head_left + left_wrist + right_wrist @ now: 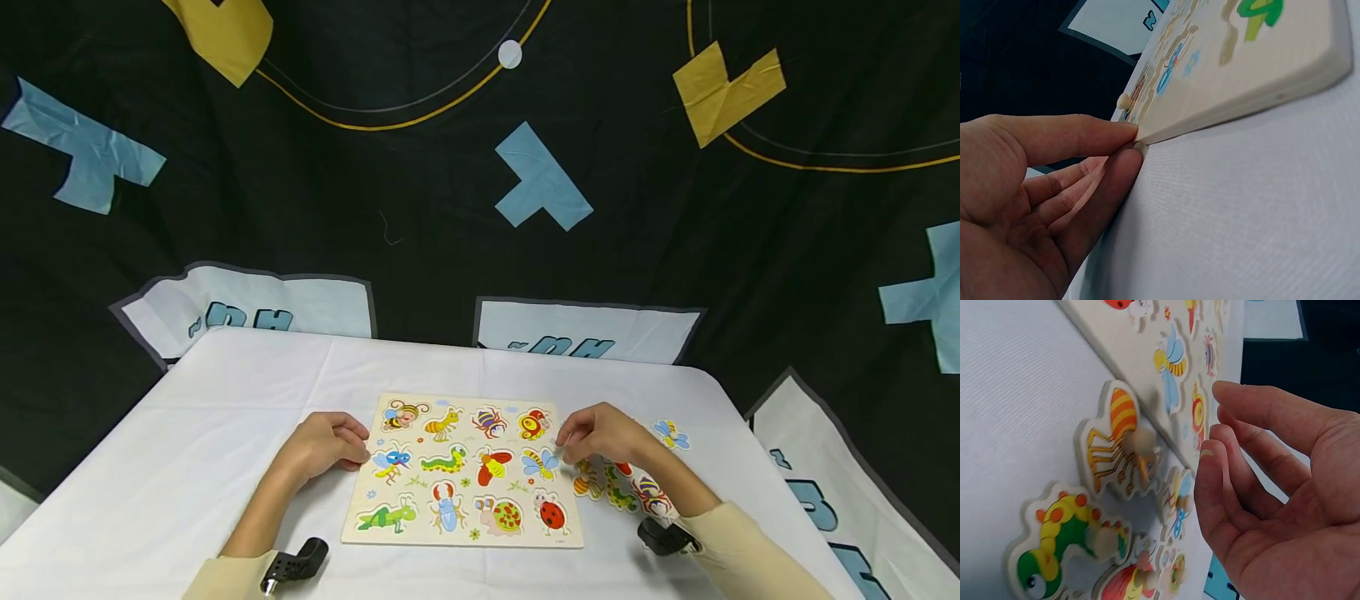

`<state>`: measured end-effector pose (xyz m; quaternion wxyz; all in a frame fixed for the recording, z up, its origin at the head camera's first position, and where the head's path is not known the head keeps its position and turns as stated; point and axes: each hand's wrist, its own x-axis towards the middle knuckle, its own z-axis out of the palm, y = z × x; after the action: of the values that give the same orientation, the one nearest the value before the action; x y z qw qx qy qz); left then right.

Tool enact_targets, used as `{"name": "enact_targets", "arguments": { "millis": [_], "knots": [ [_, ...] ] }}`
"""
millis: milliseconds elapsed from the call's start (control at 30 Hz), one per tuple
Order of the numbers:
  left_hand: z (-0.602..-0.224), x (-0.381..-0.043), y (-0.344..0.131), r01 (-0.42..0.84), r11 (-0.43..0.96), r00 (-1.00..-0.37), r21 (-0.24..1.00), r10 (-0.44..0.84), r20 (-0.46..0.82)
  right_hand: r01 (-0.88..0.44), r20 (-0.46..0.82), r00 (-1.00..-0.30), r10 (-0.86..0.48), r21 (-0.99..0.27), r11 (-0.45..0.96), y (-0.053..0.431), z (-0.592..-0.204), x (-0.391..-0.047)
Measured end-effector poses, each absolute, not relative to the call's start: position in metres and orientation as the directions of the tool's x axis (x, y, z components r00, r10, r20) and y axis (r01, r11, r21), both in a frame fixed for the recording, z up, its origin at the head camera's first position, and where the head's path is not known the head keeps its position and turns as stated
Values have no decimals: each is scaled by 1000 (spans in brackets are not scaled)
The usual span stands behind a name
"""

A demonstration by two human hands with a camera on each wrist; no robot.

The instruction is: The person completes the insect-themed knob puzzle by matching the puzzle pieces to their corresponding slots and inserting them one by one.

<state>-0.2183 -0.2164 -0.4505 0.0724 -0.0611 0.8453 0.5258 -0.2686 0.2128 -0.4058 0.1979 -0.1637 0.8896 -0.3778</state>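
Observation:
A wooden insect puzzle board (416, 537) lies flat on the table, printed with a caterpillar, a ladybird and other small creatures. My left hand (322, 442) is at its left edge; in the left wrist view, thumb and index finger pinch that edge. A wooden knob (1124, 101) stands up near the board's far left corner. Beyond the right edge, my right hand (603, 433) hovers with bent fingers, a gap before the thumb and nothing between. Below it lie loose knobbed pieces: an orange-striped insect (1124, 412), a green caterpillar (1066, 531) and a red piece (1119, 587).
A spider piece (651, 497) and a blue-winged insect piece (671, 435) lie farther right on the white tablecloth (187, 450). Behind the table hangs a black cloth (315, 200) with blue and yellow shapes. Dark straps with devices sit on both wrists.

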Motion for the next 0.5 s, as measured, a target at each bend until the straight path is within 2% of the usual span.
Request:
{"name": "enact_targets", "arguments": {
  "millis": [500],
  "knots": [
    [-451, -218, -216, -171, 463, -984, 870, -32, -177, -144, -269, -830, -488, -743, 654, 228, -417, -262]
  ]
}}
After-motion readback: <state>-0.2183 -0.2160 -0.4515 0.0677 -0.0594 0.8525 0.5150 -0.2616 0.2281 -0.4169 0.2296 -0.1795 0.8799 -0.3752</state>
